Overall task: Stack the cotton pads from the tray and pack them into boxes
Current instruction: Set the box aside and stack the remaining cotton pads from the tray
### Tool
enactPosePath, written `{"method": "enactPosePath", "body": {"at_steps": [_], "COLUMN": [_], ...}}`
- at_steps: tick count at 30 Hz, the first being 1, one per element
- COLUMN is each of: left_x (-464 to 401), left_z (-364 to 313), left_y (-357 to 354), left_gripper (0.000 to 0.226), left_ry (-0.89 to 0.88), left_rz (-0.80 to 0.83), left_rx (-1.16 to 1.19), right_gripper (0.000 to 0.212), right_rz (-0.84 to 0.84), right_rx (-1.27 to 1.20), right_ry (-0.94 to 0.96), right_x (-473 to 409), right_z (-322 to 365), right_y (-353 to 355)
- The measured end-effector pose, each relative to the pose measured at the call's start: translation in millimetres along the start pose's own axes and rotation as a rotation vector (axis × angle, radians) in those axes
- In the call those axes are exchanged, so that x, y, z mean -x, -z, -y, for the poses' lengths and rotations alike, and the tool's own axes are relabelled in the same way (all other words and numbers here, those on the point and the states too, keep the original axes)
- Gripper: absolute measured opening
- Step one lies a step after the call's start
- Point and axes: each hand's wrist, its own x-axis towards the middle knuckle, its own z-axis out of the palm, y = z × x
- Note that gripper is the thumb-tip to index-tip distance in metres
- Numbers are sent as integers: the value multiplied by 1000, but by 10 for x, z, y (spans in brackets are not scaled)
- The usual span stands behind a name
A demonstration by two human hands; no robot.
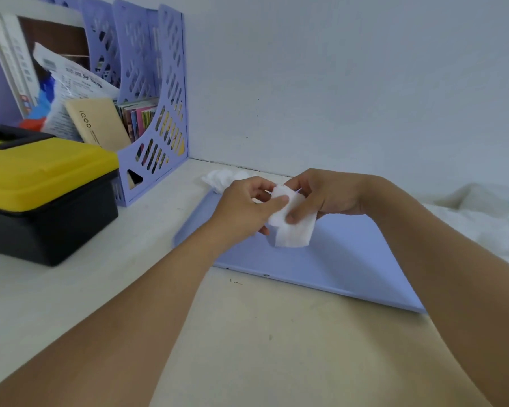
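Both of my hands hold a small bundle of white cotton pads (pixel 291 227) above the lilac tray (pixel 335 259). My left hand (pixel 244 207) pinches the bundle's left side with thumb on top. My right hand (pixel 323 195) grips its upper right side, thumb pressing on the front pad. One pad hangs lower than the others. A loose heap of more white cotton pads (pixel 224 177) lies at the tray's far left corner, partly hidden behind my left hand. No box for the pads is visible.
A yellow-lidded black toolbox (pixel 41 195) stands at the left. Behind it a lilac file rack (pixel 156 113) holds books and packets. The white wall runs along the back. White bedding (pixel 488 224) lies to the right of the desk.
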Motion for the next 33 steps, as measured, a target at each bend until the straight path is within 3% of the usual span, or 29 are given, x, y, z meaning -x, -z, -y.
{"method": "enactPosePath", "body": {"at_steps": [6, 9, 11, 15, 18, 21, 25, 29, 31, 33], "left_x": [-6, -4, -27, -57, -37, -23, -22, -11, -15, -27], "left_z": [106, 118, 124, 111, 59, 24, 1, -20, -18, -30], "left_y": [-35, -52, -44, -51, -76, -69, -57, -82, -91, -98], "left_gripper": [27, 20, 12, 14, 16, 24, 35, 40, 37, 35], "left_ry": [85, 103, 154, 236, 225, 244, 304, 279, 265, 259], "left_rz": [30, 15, -7, 35, 124, 106, 64, 121, 98, 67], "left_rx": [187, 235, 294, 377, 407, 468, 539, 565, 620, 692], "right_gripper": [37, 43, 46, 45, 35, 31, 33, 32, 40, 44], "right_rz": [-94, -117, -221, -258, -291, -363, -415, -527, -555, -590], "right_rx": [-194, -152, -156, -397, -269, -113, -117, -134, -213, -444], "right_ry": [42, 62, 86, 233, 279, 251, 272, 309, 292, 201], "right_x": [40, 60, 146, 306, 171, 34, -78, -173, -193, -230], "right_z": [-158, -130, -112, -30, 42, 63, 41, 44, 71, 128], "right_y": [-106, -69, 73, 190, 27, -94, -174, -308, -342, -372]}}
